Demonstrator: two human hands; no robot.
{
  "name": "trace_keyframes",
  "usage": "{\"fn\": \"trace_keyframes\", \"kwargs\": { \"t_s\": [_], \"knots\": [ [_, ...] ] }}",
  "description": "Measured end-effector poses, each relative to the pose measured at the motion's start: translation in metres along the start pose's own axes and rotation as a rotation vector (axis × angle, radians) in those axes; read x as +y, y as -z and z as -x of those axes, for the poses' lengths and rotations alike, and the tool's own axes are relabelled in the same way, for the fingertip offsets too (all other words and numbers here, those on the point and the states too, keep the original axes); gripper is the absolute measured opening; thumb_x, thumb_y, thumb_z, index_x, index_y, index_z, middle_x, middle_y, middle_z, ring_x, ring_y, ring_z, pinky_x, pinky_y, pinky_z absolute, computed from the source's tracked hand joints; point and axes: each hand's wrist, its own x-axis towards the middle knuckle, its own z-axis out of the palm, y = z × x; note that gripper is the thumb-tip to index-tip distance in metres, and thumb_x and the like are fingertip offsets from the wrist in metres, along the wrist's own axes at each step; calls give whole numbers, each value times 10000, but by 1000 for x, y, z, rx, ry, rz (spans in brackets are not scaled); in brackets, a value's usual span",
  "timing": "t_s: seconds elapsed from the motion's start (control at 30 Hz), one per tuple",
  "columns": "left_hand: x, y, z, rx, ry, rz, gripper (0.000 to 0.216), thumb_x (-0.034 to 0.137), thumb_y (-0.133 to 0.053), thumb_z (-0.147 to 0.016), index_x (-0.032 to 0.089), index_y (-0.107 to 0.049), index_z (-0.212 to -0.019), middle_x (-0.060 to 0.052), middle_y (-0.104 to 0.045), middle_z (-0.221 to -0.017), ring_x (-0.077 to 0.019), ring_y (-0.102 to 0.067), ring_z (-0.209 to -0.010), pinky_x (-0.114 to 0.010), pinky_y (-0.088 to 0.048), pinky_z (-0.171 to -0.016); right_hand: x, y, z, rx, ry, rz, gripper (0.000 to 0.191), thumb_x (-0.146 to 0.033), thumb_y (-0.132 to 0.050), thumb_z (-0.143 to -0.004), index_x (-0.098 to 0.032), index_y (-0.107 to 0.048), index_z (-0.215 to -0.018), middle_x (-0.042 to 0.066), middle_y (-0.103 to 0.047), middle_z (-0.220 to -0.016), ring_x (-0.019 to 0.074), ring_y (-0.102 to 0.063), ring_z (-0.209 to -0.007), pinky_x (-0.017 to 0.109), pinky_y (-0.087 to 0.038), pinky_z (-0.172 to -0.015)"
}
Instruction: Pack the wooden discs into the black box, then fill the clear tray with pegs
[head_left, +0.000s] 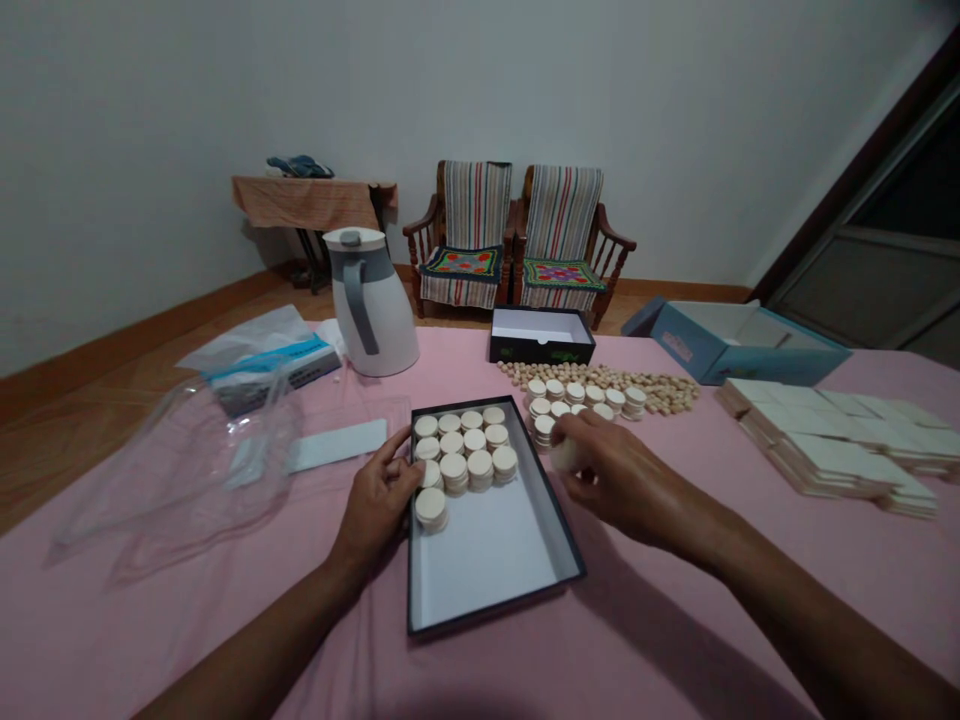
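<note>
A shallow black box (501, 590) with a white inside lies on the pink tablecloth in front of me. Stacks of round pale wooden discs (466, 449) fill its far end in rows. My left hand (377, 503) rests at the box's left wall, its fingers curled against a disc stack (431, 507) at the near left. My right hand (616, 477) hovers just right of the box, fingers closed around a small stack of discs (564, 455). More disc stacks (577, 397) stand on the cloth beyond that hand.
A band of small wooden beads (637, 384) lies behind the discs. Stacked pale square tiles (832, 440) sit at right, a blue box (720, 345) and a black box (541, 337) farther back. A white jug (369, 300) and clear plastic packaging (187, 460) are at left.
</note>
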Motion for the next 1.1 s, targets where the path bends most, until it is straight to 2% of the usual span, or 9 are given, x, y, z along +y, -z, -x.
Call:
{"fn": "trace_keyframes", "kwargs": {
  "t_s": [0.07,0.2,0.4,0.7,0.8,0.87,0.93,1.0,1.1],
  "knots": [
    [0,0,0,-4,9,12,667,371,-623,-772,135,-415,-1360,61,-510,-604,-84,-458,-487,-166,-340,-442,-23,-4,-2,-74,119,-25,258,-83,-521,-751,-170,-528,-995,67,-551,-982,148,-515,-819,238,-350,-664],
    [1,-1,-1,-20,1,37,684,370,-633,-764,129,-406,-1363,20,-603,-673,-112,-531,-546,-193,-406,-496,-54,-37,-9,-221,308,68,420,-42,-496,-718,-135,-485,-1127,116,-540,-1063,174,-535,-831,270,-392,-665],
    [-1,0,-1,-23,-4,43,660,358,-629,-770,142,-417,-1356,50,-563,-624,-104,-518,-513,-202,-422,-505,-63,-63,-16,-301,393,165,537,-38,-494,-726,-78,-434,-1258,182,-541,-1134,229,-565,-917,334,-467,-740],
    [1,-1,-1,-30,-16,20,658,348,-621,-770,129,-417,-1356,3,-625,-716,-135,-571,-621,-208,-427,-538,-60,-52,-15,-323,363,128,619,-45,-516,-710,-85,-385,-1313,186,-518,-1221,228,-569,-978,329,-468,-792],
    [-1,0,-1,-30,-21,8,660,364,-617,-770,137,-418,-1357,12,-615,-697,-130,-561,-591,-210,-426,-529,-60,-30,-11,-319,271,145,457,-50,-517,-721,-96,-517,-1175,155,-581,-1118,221,-597,-898,313,-463,-730],
    [-2,1,-1,-31,-24,2,655,375,-609,-776,150,-417,-1360,27,-597,-675,-116,-531,-547,-201,-409,-505,-61,-16,-7,-398,228,197,287,-29,-487,-737,-104,-615,-983,136,-637,-975,215,-617,-815,302,-454,-674],
    [-3,1,-2,-31,-23,-1,653,378,-605,-781,146,-415,-1360,32,-579,-662,-107,-506,-522,-195,-392,-489,-61,-7,-4,-520,249,240,240,-8,-474,-742,-102,-651,-874,135,-663,-896,215,-630,-779,295,-450,-654],
    [-4,1,-2,-25,-21,-5,656,377,-609,-781,135,-414,-1359,42,-548,-639,-99,-481,-502,-192,-377,-479,-60,-6,-2,-611,306,246,253,0,-482,-743,-81,-665,-897,153,-670,-942,219,-640,-806,289,-462,-670],
    [-5,1,-2,-21,-24,2,652,375,-616,-779,136,-420,-1353,72,-480,-592,-84,-430,-473,-181,-346,-458,-59,-13,-3,-644,382,237,278,0,-480,-756,-49,-661,-962,175,-649,-1039,227,-635,-894,297,-483,-741]
  ]
}}
